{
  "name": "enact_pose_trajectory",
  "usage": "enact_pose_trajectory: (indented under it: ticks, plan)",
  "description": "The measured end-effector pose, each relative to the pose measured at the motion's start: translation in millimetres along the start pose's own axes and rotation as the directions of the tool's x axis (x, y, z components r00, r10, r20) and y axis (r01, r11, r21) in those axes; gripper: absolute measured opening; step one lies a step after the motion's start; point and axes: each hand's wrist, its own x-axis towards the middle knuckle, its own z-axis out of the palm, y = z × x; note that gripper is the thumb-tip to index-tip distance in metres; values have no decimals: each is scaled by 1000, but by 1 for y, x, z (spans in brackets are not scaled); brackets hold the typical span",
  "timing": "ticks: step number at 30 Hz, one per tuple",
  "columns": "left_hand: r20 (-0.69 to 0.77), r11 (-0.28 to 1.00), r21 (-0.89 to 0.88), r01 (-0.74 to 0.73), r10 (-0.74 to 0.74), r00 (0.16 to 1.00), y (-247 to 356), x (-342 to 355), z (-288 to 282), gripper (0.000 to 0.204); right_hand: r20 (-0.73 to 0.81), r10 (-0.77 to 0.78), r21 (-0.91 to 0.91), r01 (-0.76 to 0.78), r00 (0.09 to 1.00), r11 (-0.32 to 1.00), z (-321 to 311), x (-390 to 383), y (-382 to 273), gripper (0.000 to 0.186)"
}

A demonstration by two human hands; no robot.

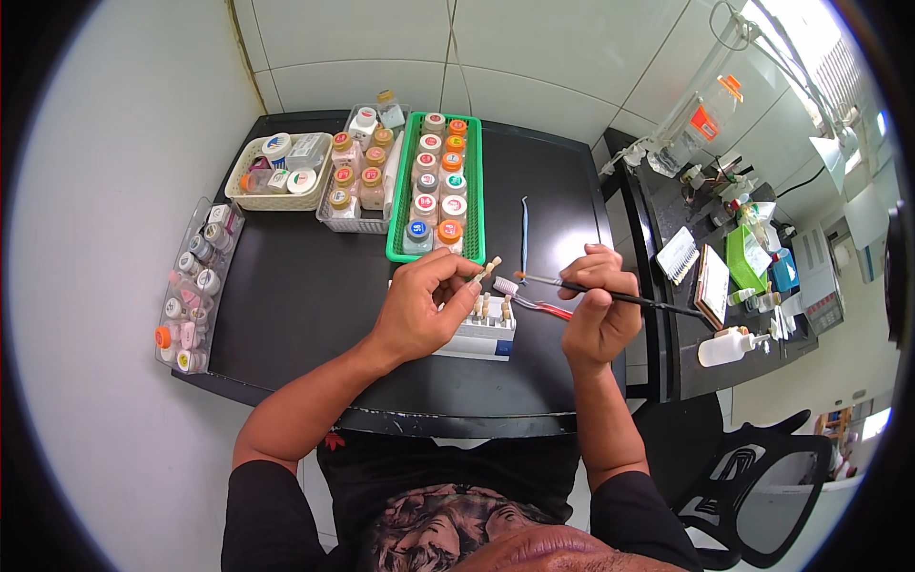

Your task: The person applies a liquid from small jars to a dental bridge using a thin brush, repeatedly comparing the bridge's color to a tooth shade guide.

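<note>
My left hand (429, 300) is closed on a small pale tooth-shaped tab (490, 269), pinched by thumb and forefinger over a white holder (481, 338) with several similar tabs in it. My right hand (600, 310) grips a black-handled paintbrush (658, 303), its bristles pointing left toward the tab, with a small gap between them. Beneath the brush lies a red-and-clear toothbrush (555, 309), and behind it a slim blue instrument (524, 224) lies lengthwise on the black desk (267, 315).
A green basket (404, 143) of capped jars stands behind my hands, left of it two more baskets (353, 219) (276, 198), and a jar rack (200, 286) at the left edge. The right-hand counter (696, 372) holds notebooks, bottles and a lamp, with a chair (801, 448) below.
</note>
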Motion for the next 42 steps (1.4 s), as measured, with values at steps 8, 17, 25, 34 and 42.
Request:
enact_pose_trajectory:
  ticks: [8,17,25,34,42]
  plan:
    - [33,999,40,-26,25,999,3,-3,1,17,224,12,-166,26,975,986,7,-1,-2,28]
    - [44,999,33,-24,23,999,2,-4,2,18,159,28,-134,-7,987,991,3,-1,-1,17]
    - [39,1000,8,3,-3,999,7,-3,1,17,118,16,-103,-4,993,995,2,-1,-1,18]
    - [63,1000,-1,-28,28,998,5,-3,1,17,172,67,-180,-36,983,983,7,0,-7,12]
    - [67,1000,-16,-8,9,998,0,-3,2,17,93,-7,-201,25,996,979,3,0,3,13]
